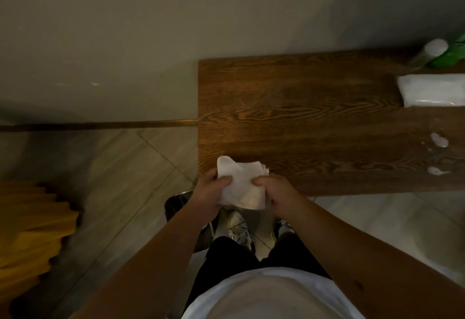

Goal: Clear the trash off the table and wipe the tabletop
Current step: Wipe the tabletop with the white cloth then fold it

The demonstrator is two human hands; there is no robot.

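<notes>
A folded white tissue [241, 184] is held between both hands over the near left corner of the dark wooden table [302, 107]. My left hand [208, 191] grips its left edge, and my right hand [278, 196] pinches its right edge. Two whitish wet blobs [439, 140] [435, 170] lie on the tabletop at the right. A dark trash bin [176, 205] stands on the floor under my left forearm, mostly hidden.
A white tissue pack [432, 89] lies at the table's right edge. Behind it stand a clear bottle with a white cap [431, 50] and a green object [450, 53]. A yellow ribbed object [30, 230] sits on the floor at left. A grey wall runs behind.
</notes>
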